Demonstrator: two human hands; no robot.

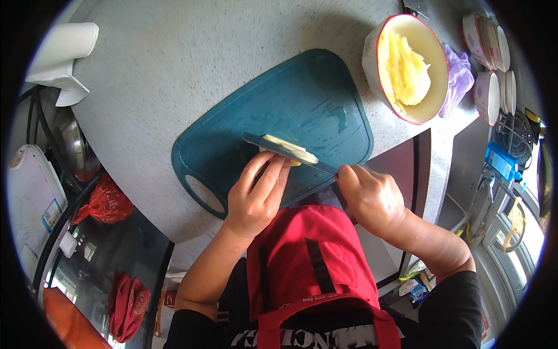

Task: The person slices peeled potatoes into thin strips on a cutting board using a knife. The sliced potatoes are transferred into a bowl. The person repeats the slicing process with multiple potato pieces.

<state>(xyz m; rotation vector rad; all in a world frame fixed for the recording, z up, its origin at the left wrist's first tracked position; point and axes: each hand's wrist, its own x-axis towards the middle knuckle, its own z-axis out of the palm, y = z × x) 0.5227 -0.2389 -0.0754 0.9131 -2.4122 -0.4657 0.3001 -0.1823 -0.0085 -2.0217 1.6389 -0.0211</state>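
Note:
A teal plastic cutting board (279,96) lies on the speckled countertop. Near its lower middle are pale yellow slices (296,149), apparently potato, with a kitchen knife (283,152) across them. My right hand (372,196) grips the knife's handle at the board's lower right edge. The fingertips of my left hand (259,192) press against the near side of the blade and the pale piece, which the blade and fingers partly hide. To the upper right, a white bowl with a red rim (438,94) holds a heap of yellow strips (405,72).
A purple plastic bag (457,80) lies beside the bowl, with stacked white bowls (486,98) beyond it. A paper towel roll (65,41) is at the upper left. A red plastic bag (107,200) and a metal pan (72,139) sit left of the counter's edge.

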